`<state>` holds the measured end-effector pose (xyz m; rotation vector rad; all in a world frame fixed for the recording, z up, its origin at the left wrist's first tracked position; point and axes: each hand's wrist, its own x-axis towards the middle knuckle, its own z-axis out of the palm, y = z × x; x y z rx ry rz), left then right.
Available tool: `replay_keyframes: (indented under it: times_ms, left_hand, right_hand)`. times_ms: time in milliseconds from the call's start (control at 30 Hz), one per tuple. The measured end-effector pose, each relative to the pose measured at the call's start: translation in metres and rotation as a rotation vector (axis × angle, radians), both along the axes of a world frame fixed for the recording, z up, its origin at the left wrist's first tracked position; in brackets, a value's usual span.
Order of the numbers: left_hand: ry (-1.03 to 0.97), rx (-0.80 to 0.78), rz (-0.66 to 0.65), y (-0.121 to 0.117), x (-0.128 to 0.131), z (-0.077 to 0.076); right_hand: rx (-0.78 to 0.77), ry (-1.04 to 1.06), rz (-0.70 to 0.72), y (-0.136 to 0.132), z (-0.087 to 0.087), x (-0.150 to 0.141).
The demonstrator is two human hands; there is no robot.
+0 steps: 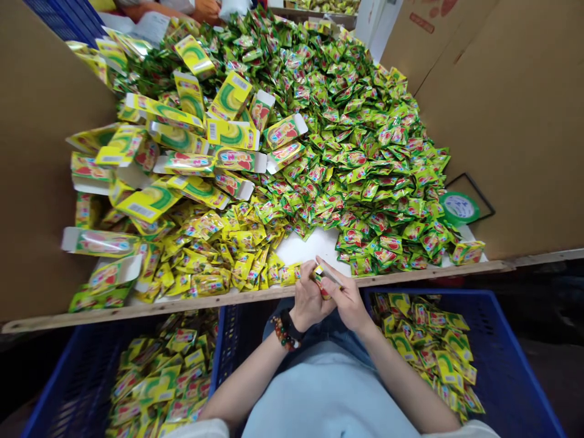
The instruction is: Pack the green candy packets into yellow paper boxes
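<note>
Both hands meet at the table's front edge around one small yellow candy box [323, 286]. My left hand [306, 298] wraps its fingers round the box from the left. On the other side my right hand [344, 297] grips it, thumb laid across it. Most of the box is hidden by the fingers. Beyond the hands spreads a big heap of green candy packets [356, 134]. Yellow candy packets [228, 249] lie to the left, close to the edge. Behind these is a jumble of yellow-and-green cardboard boxes [182, 161], several with white flaps standing out.
Blue crates stand below the table: a left crate [218, 347] and a right crate [506, 340], both holding many filled boxes. Cardboard walls rise at left [41, 170] and right [515, 121]. A green tape roll [460, 208] lies at right. Another person's hand [206, 11] shows at the top.
</note>
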<state>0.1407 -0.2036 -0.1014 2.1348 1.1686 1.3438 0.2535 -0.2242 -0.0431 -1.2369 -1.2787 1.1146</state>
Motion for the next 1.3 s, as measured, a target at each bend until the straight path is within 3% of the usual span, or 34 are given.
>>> replay_keyframes:
  times_ms: [167, 233, 433, 533, 667, 867, 1000, 1100, 1233, 1300]
  left_hand:
    - [0.055, -0.015, -0.007, 0.000, 0.001, 0.011]
    - [0.045, -0.031, 0.004, 0.001, 0.001, 0.013]
    - [0.036, -0.021, 0.031, 0.004, 0.005, 0.010]
    - [0.028, -0.015, 0.041, 0.003, 0.004, 0.009]
    - [-0.027, -0.088, -0.004, 0.002, 0.002, 0.012]
    - [-0.079, -0.177, -0.039, 0.004, 0.001, 0.013]
    - [-0.075, -0.154, -0.037, 0.004, -0.001, 0.007]
    - [-0.114, -0.148, -0.086, 0.005, -0.004, 0.005]
    - [-0.201, -0.240, -0.221, 0.009, -0.011, 0.013]
    - [-0.223, -0.253, -0.296, 0.011, -0.013, 0.019]
  right_hand:
    - [0.315, -0.278, -0.093, -0.005, 0.003, -0.003]
    - [0.376, -0.336, -0.112, -0.002, 0.003, -0.004]
    - [0.235, -0.328, -0.150, 0.004, 0.008, -0.001]
    - [0.251, -0.340, -0.051, 0.004, 0.012, 0.004]
    - [0.359, -0.508, 0.099, 0.002, 0.011, 0.008]
    - [0.278, -0.646, 0.099, -0.002, 0.011, 0.005]
    - [0.215, -0.718, 0.132, -0.006, 0.019, -0.001]
    - [0.213, -0.660, 0.160, -0.008, 0.021, -0.001]
    - [0.137, -0.317, 0.251, -0.006, 0.022, 0.018]
    - [0.180, -0.264, 0.274, -0.003, 0.024, 0.032]
